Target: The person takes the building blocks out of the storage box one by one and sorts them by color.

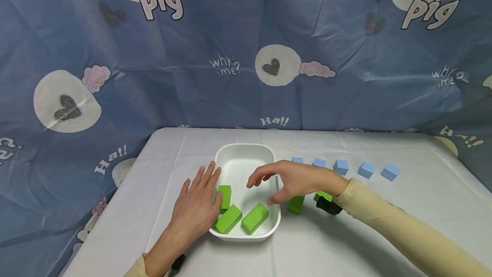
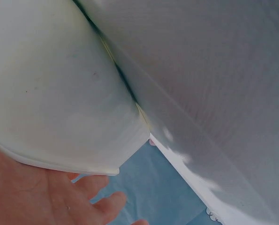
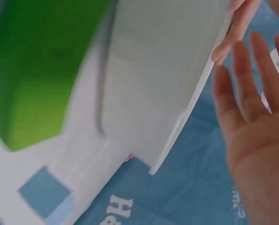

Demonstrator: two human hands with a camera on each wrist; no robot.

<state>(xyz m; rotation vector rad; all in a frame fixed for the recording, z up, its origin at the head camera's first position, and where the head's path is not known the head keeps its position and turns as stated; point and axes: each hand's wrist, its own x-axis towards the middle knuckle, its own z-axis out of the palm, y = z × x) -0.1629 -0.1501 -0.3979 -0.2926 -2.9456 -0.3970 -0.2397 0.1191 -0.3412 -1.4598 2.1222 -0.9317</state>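
Observation:
A white tray (image 1: 246,238) stands on the table with three green blocks inside: one by its left wall (image 1: 224,198), one at the front left (image 1: 228,219) and one at the front right (image 1: 255,218). My left hand (image 1: 197,206) lies along the tray's left rim, fingers straight. Above the right rim hovers my right hand (image 1: 294,178), thumb and fingers apart, holding nothing. In the right wrist view its fingers (image 3: 245,79) are extended beside the tray (image 3: 162,70). The left wrist view has the tray's outer wall (image 2: 69,93) over part of the left hand (image 2: 59,197).
Right of the tray are a green block (image 1: 296,204) and another (image 1: 323,195), partly hidden by the right arm and its black wrist strap (image 1: 328,205). Several blue cubes (image 1: 341,166) form a row behind. A patterned blue cloth (image 1: 215,97) hangs beyond the white-covered table (image 1: 307,247).

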